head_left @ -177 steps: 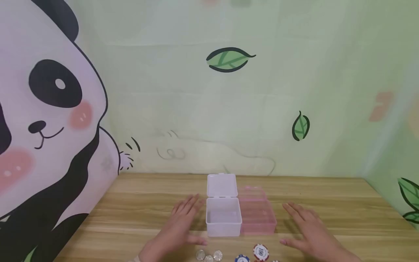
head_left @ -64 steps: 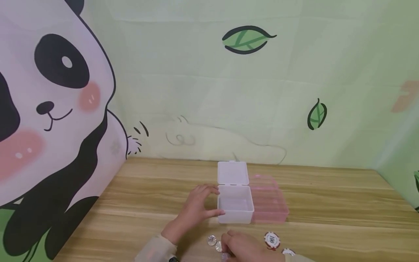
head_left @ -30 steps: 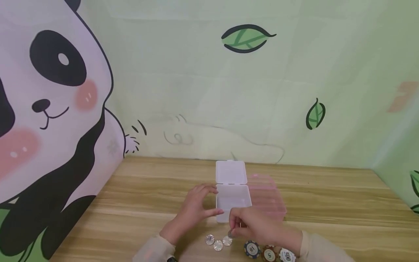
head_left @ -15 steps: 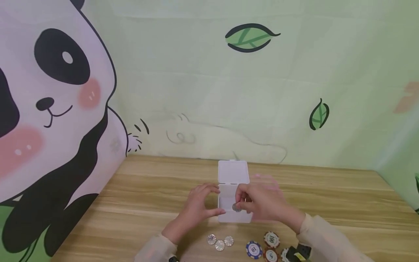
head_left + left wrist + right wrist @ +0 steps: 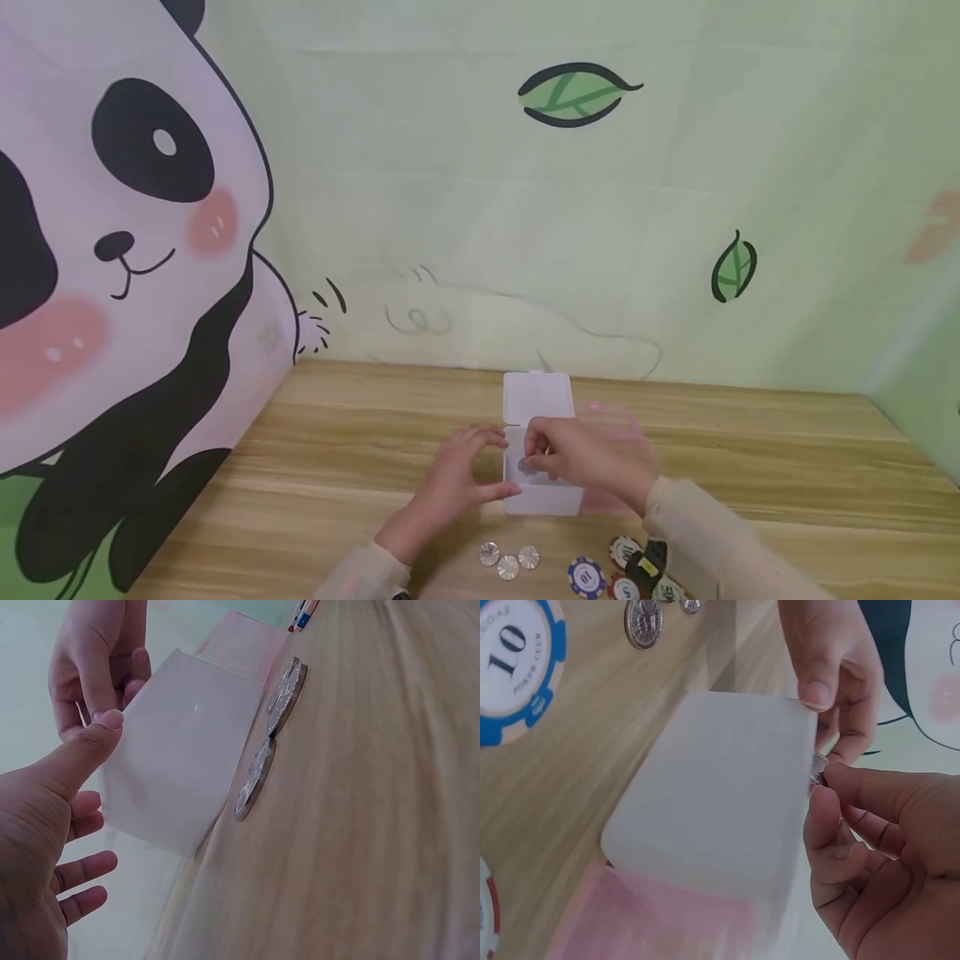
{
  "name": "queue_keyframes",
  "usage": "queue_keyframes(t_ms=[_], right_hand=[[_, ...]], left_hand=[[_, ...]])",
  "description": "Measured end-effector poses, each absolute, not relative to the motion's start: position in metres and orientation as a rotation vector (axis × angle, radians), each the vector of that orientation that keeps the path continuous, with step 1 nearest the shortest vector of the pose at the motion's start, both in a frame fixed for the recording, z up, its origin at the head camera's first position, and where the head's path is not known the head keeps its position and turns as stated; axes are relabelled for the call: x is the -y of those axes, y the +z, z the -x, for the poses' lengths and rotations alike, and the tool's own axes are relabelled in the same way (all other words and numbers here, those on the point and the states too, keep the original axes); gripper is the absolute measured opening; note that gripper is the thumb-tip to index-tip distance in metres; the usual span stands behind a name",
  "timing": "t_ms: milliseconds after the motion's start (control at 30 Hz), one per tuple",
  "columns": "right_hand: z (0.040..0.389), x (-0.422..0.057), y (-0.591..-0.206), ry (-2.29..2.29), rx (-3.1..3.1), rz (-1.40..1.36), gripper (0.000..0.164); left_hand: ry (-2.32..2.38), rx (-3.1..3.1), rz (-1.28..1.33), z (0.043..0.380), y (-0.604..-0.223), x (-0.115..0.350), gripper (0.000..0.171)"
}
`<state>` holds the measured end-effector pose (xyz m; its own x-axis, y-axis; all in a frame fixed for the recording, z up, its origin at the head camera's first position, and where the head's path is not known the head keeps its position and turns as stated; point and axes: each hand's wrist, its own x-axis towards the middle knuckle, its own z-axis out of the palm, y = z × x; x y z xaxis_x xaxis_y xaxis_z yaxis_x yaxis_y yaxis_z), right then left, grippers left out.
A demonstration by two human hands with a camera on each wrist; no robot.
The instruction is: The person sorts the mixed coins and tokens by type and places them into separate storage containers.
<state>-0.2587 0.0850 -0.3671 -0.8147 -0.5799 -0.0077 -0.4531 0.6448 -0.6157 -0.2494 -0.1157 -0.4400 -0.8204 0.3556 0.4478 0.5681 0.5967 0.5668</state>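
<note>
A white lidded box (image 5: 551, 500) stands with its lid (image 5: 537, 398) raised at the back. My left hand (image 5: 453, 475) spans the box's left side, thumb at the front rim and fingertips near the rear left edge. My right hand (image 5: 573, 454) is over the box's opening and pinches a silver coin (image 5: 524, 467) between thumb and forefinger; in the right wrist view the coin (image 5: 819, 769) shows at the rim. Three more silver coins, among them a front one (image 5: 507, 568), lie on the table before the box. The right hand hides part of the box's inside.
Right of the box, touching it, stands a pink see-through box (image 5: 603, 498). Poker chips, one a blue 10 chip (image 5: 587, 577), lie front right, partly behind the right wrist's black device (image 5: 647, 567). A panda-printed backdrop (image 5: 450, 208) rises behind the wooden table (image 5: 360, 433).
My right hand has picked up a coin from the table, lifted it to the white box and moved it left over the opening. My left hand came to the box earlier and has stayed there.
</note>
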Motion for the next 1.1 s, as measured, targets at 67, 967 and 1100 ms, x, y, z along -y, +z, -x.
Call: queue_keyframes(t_ms=[67, 967, 1100], right_hand=[[0.262, -0.081, -0.37, -0.918, -2.66, 0.847, 0.011], [0.284, -0.061, -0.397, -0.534, -2.655, 1.159, 0.007], [0.284, -0.059, -0.398, -0.542, -2.648, 1.135, 0.008]], left_hand=[[-1.054, 2.535, 0.755, 0.25, -0.441, 0.116, 0.052], [-1.048, 2.515, 0.778, 0.251, -0.442, 0.114, 0.05], [-1.046, 2.517, 0.768, 0.25, -0.441, 0.115, 0.049]])
